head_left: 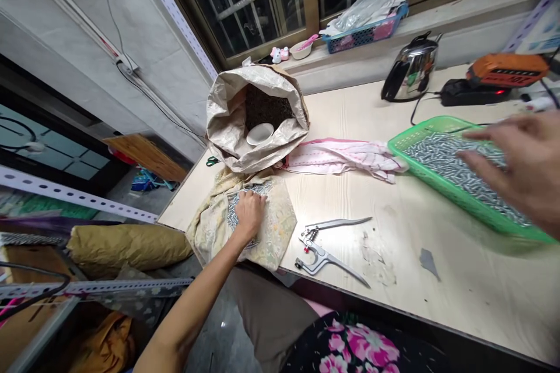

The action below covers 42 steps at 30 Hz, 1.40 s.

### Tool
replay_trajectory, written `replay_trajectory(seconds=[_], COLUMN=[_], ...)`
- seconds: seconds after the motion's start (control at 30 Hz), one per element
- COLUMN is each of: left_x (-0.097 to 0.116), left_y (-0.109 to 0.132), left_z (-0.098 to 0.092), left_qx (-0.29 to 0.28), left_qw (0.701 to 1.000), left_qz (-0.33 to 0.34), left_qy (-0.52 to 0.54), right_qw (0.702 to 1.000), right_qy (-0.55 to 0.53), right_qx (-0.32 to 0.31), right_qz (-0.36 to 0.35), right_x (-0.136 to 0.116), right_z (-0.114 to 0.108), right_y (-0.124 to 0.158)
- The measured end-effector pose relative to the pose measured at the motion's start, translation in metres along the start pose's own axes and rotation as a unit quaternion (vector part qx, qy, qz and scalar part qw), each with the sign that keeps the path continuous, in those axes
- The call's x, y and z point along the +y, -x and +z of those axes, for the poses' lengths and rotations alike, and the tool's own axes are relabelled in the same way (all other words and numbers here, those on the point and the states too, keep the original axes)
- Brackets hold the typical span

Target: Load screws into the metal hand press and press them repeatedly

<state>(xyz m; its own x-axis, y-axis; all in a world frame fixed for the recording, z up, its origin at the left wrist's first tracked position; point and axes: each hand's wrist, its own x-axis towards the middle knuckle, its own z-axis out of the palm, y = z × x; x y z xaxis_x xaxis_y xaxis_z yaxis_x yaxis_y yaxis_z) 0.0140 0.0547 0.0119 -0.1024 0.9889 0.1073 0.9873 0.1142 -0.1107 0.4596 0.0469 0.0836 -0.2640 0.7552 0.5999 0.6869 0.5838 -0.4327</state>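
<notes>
My left hand (251, 211) rests, fingers curled, on a pile of small silver screws (233, 210). Whatever its fingertips hold is hidden. Beneath the pile lies a flowered beige cloth (280, 227) at the table's left front edge. Over a green plastic basket (437, 189) on the right hovers my right hand (520, 157), slightly blurred, thumb and fingers apart with nothing seen between them. Many more silver screws (455, 166) fill that basket. Between the hands, hand pliers (324, 256) with a spring and a small red part lie with handles spread.
Behind the cloth stands an open woven sack (227, 122) with dark contents and a white bowl (260, 134). A pink-white cloth (341, 158) stretches toward the basket. A kettle (413, 67) and an orange battery (507, 70) on a black charger stand at the back right. A grey scrap (429, 263) lies in front.
</notes>
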Motion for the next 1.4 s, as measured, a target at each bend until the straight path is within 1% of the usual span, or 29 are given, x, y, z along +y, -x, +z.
replay_trajectory(seconds=[0.03,0.07,0.17,0.23,0.33,0.47,0.6,0.73,0.8,0.87,0.9,0.97,1.03,1.1,1.2,1.27,1.4], left_x=[0.0,0.001,0.004,0.004,0.002,-0.002,-0.004,-0.001,0.005,0.015,0.021,0.033,0.042,0.048,0.05,0.049,0.047], left_y=[-0.003,-0.006,-0.009,-0.01,-0.012,-0.01,-0.011,-0.013,-0.006,0.011,0.022,0.05,0.077,0.1,0.118,0.122,0.122], left_z=[0.002,0.004,0.01,0.012,0.013,0.009,0.006,-0.002,-0.01,-0.02,-0.025,-0.033,-0.036,-0.035,-0.028,-0.021,-0.009], left_qx=[-0.024,-0.043,-0.074,-0.079,-0.09,-0.101,-0.107,-0.102,-0.093,-0.087,-0.09,-0.11,-0.129,-0.128,-0.105,-0.098,-0.116], left_qw=[1.0,0.999,0.997,0.996,0.995,0.991,0.989,0.989,0.989,0.98,0.966,0.925,0.894,0.881,0.882,0.884,0.881], left_qz=[-0.004,-0.006,-0.002,0.005,0.027,0.075,0.103,0.106,0.109,0.1,0.088,0.065,0.055,0.048,0.03,0.019,0.011], left_qy=[-0.01,-0.016,-0.026,-0.031,-0.039,-0.036,-0.023,-0.002,0.037,0.148,0.224,0.357,0.425,0.453,0.459,0.456,0.459], right_qw=[0.998,0.995,0.992,0.983,0.976,0.975,0.977,0.976,0.975,0.975,0.975,0.976,0.976,0.975,0.975,0.976,0.975], right_qy=[0.057,0.089,-0.012,-0.061,-0.074,-0.022,0.023,0.028,0.021,0.025,0.032,0.047,0.051,0.047,0.043,0.04,0.037], right_qx=[0.001,-0.016,-0.126,-0.171,-0.206,-0.219,-0.21,-0.215,-0.219,-0.217,-0.214,-0.201,-0.192,-0.19,-0.187,-0.186,-0.19], right_qz=[0.02,0.034,0.016,0.01,0.008,-0.004,-0.02,-0.026,-0.035,-0.049,-0.057,-0.076,-0.091,-0.102,-0.109,-0.109,-0.106], right_x=[-0.005,-0.015,-0.054,-0.078,-0.101,-0.113,-0.116,-0.115,-0.115,-0.114,-0.114,-0.115,-0.115,-0.116,-0.115,-0.114,-0.113], right_z=[0.01,0.024,0.073,0.102,0.131,0.154,0.163,0.16,0.158,0.157,0.157,0.157,0.156,0.155,0.154,0.154,0.156], right_y=[0.015,0.031,0.074,0.092,0.105,0.109,0.111,0.108,0.106,0.105,0.105,0.106,0.108,0.109,0.109,0.11,0.111])
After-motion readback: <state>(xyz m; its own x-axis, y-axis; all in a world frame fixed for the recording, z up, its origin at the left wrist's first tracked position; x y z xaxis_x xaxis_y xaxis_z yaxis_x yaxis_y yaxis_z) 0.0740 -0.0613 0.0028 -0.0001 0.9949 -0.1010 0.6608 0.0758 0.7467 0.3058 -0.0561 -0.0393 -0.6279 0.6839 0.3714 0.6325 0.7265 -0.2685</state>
